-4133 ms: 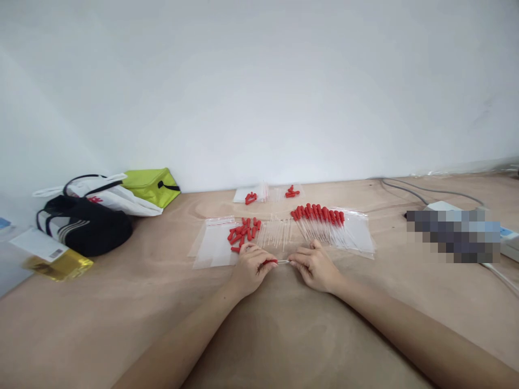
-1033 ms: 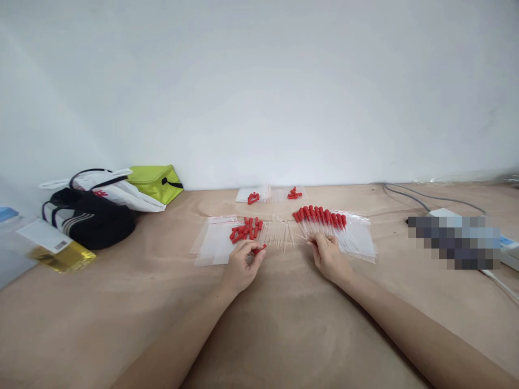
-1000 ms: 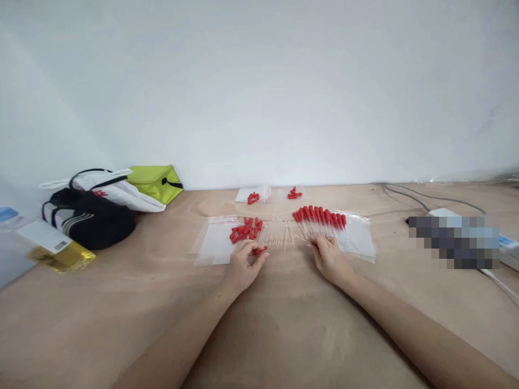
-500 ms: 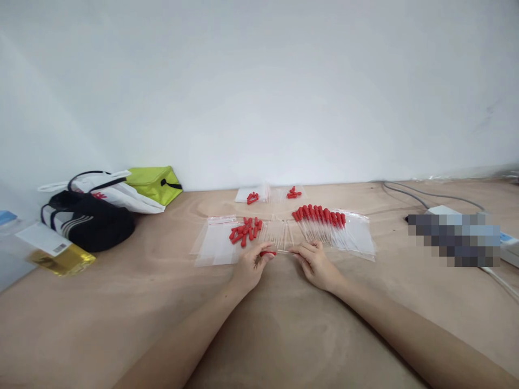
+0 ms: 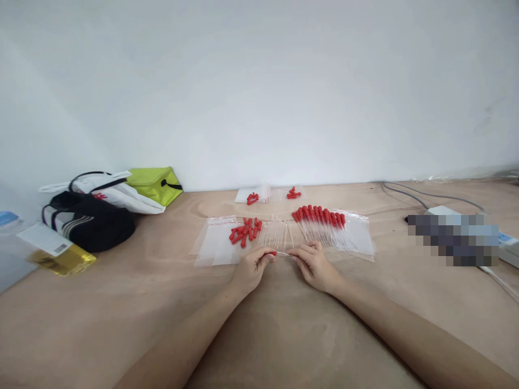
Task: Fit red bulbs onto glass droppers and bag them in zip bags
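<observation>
Your left hand [image 5: 253,270] has thumb and fingers pinched together on a red rubber bulb [image 5: 273,253], most of it hidden inside the grip, with only the end toward your right hand [image 5: 314,267] showing. The fingers of that right hand are clamped on a thin clear tube [image 5: 283,254], which spans the narrow gap between your 2 hands, lying roughly level. Its left end meets the bulb; you cannot tell from here how far in it sits.

Just beyond your left hand lies a loose pile of red bulbs [image 5: 245,232], on the edge of flat clear zip bags [image 5: 217,246] that spread out to the left of that hand. Straight ahead of the gap between your hands is a row of bare clear tubes [image 5: 273,233], side by side on the wooden table [image 5: 284,335]. Just beyond your right hand, droppers with red tops [image 5: 318,215] lie fanned out, their tips pointing back toward you, with more zip bags [image 5: 360,232] under and beside them.

Farther ahead of both hands, 2 small red clusters [image 5: 252,199] lie near the wall. Well to the left of your left hand sits a black bag [image 5: 99,227]; well to the right of your right hand, a grey cable [image 5: 405,190] runs.
</observation>
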